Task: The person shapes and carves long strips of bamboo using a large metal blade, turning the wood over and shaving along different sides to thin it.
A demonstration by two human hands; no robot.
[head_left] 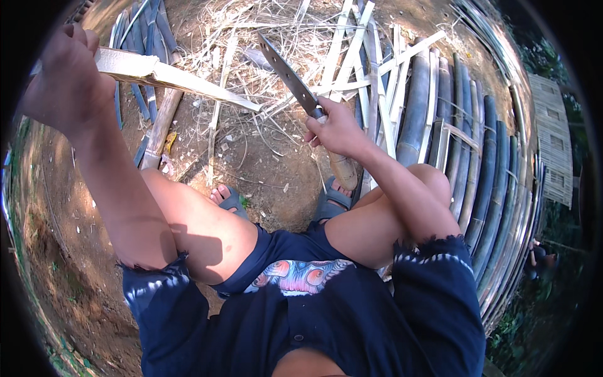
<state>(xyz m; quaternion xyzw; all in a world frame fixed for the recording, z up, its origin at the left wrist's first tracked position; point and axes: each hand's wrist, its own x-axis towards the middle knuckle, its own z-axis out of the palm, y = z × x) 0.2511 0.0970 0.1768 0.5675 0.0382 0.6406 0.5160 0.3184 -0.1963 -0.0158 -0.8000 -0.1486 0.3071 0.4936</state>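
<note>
Patchy sunlit dirt ground (270, 166), outdoors. Split bamboo strip (195, 86) sits upper left, left hand (70, 81) fisted tight round it, narrow end pointing right. Right hand (336, 127) curled closed on the wooden handle of a knife (289, 76) (holes along the blade), tip up-left, apart from the strip. Beyond: pale shavings (217, 41); dark bamboo poles (487, 166) lined up right, woven panel (554, 135) past them.

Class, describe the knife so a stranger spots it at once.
Find the heap of pale shavings at upper centre. At its lower right, the right hand grips the knife, which points up and left. Its dark blade sets it apart from the pale strips nearby.
</note>
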